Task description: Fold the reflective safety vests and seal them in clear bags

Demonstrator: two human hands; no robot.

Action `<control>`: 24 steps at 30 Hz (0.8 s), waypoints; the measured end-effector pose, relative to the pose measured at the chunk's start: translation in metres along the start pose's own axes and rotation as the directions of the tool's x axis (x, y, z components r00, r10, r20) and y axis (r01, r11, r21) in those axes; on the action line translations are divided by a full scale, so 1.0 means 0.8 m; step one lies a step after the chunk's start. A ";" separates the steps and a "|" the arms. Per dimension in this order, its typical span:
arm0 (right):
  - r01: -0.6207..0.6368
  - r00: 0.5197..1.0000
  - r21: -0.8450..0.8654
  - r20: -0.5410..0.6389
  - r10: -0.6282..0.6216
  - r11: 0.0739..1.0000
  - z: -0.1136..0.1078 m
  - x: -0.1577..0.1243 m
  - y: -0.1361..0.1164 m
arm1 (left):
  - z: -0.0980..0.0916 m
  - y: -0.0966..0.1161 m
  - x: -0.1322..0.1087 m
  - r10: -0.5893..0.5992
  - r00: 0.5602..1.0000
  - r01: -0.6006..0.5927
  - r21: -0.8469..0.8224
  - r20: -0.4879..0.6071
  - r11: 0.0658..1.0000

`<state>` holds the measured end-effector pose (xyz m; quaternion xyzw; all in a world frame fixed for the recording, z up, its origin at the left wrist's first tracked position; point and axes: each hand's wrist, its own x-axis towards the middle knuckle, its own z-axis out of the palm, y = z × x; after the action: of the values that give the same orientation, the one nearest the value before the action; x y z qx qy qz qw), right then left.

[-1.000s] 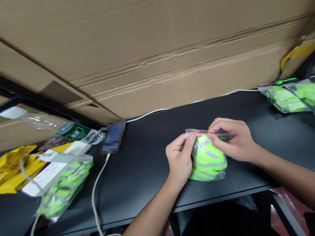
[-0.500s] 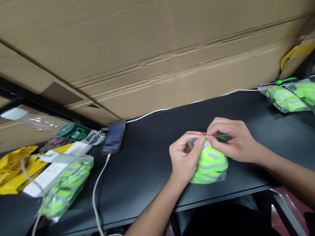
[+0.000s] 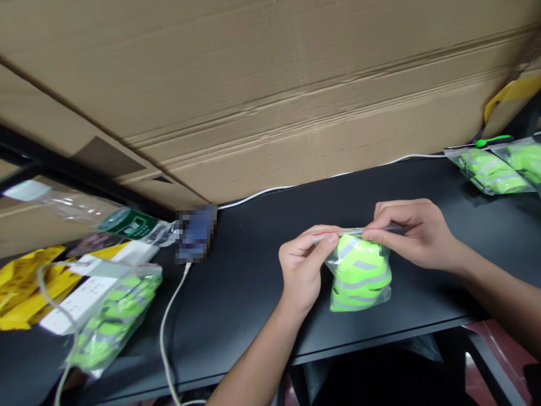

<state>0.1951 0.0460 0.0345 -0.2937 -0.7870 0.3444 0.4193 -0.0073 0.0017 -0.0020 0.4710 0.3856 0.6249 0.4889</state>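
Note:
Between my two hands is a clear zip-lock bag (image 3: 360, 276) with a red line along its top edge. Folded neon-green fabric with grey reflective stripes fills it. My left hand (image 3: 302, 270) pinches the top left corner between thumb and fingers. Farther along the same edge, my right hand (image 3: 418, 234) pinches the strip toward its right end. The bag hangs below the fingers, over the black table (image 3: 236, 304) near its front edge. Whether the seal is fully closed I cannot tell.
To the left lie another bag of green fabric (image 3: 116, 318), a white power strip (image 3: 91, 293), yellow packaging (image 3: 34, 287), a plastic bottle (image 3: 131, 224) and a blurred-out phone (image 3: 196, 234) with a cable. More filled bags (image 3: 492, 172) lie at far right. Cardboard (image 3: 270, 113) stands behind.
My hands have moved apart along the bag's top edge, the left one leftward and the right one slightly rightward. The edge is now stretched straighter, and more of the green fabric shows.

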 end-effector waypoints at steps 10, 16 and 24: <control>-0.162 0.979 0.060 0.132 0.153 0.985 -0.044 0.003 0.040 | 0.000 -0.009 0.009 -0.078 0.996 0.076 0.037 0.048 0.996; -0.215 0.977 -0.092 -0.020 0.214 0.972 -0.045 0.004 0.044 | 0.002 -0.017 0.009 -0.089 0.995 0.088 0.021 0.051 0.996; -0.185 0.979 -0.179 -0.124 0.165 0.966 -0.048 0.005 0.065 | 0.005 -0.026 0.007 -0.061 0.997 0.059 0.044 0.045 0.997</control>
<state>0.2355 0.0916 0.0112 -0.4190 -0.7633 0.2869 0.3994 0.0008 0.0119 -0.0192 0.4839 0.4014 0.5905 0.5060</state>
